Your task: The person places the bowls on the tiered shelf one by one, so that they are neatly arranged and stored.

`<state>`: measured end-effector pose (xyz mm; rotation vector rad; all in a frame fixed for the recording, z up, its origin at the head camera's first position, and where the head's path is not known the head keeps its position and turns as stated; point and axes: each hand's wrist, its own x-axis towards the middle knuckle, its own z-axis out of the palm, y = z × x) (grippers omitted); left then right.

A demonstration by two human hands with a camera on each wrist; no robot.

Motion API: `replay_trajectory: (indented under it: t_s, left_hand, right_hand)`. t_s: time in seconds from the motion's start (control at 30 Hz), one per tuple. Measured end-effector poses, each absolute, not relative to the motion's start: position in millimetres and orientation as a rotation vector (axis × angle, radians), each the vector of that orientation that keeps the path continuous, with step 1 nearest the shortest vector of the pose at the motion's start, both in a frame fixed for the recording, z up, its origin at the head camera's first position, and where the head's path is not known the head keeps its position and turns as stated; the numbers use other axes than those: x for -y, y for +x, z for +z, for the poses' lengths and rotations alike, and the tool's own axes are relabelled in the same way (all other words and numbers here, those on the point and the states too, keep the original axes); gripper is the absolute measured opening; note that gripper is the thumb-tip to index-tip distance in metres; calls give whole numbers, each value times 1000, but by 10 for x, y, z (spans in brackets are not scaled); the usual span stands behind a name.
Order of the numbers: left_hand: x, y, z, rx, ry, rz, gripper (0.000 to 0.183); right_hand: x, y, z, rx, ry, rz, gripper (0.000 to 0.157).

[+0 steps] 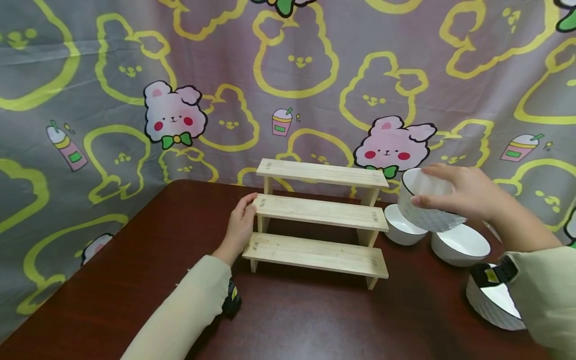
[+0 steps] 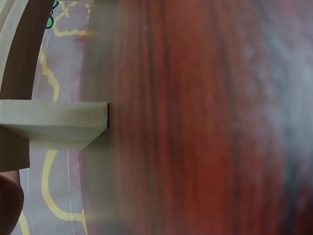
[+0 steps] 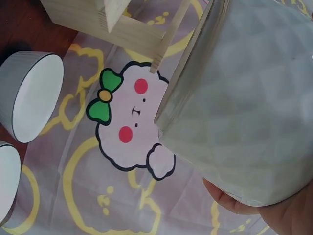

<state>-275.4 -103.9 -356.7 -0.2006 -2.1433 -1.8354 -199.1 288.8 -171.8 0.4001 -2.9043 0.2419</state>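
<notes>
My right hand (image 1: pixel 463 192) grips a white bowl (image 1: pixel 427 217) with a dark rim, lifted and tilted above other bowls, right of the wooden stand. Up close in the right wrist view, the same bowl (image 3: pixel 249 103) shows a diamond-patterned outer wall, with fingers (image 3: pixel 230 198) against it. A three-tier stand (image 1: pixel 315 210) of pale wood stands on the table. At the left end of its middle tier, my left hand (image 1: pixel 238 225) holds the board's edge. The left wrist view shows part of the stand (image 2: pixel 54 117), with only a bit of the hand at its lower left.
Below the raised bowl are a small white bowl (image 1: pixel 405 232) and another white bowl (image 1: pixel 459 245). A further bowl (image 1: pixel 490 305) sits nearer, partly behind the right sleeve. Behind the dark red-brown table (image 1: pixel 297 320) hangs a grey cartoon-printed curtain (image 1: pixel 216 65).
</notes>
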Motion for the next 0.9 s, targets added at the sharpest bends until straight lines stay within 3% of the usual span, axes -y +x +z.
replay_trajectory:
  t_s: [0.9]
  left_hand:
    - [1025,-2744,-3592,2131,-230,-1905,40]
  right_hand:
    - [-2297,-2204,-1372,2852,598,335,73]
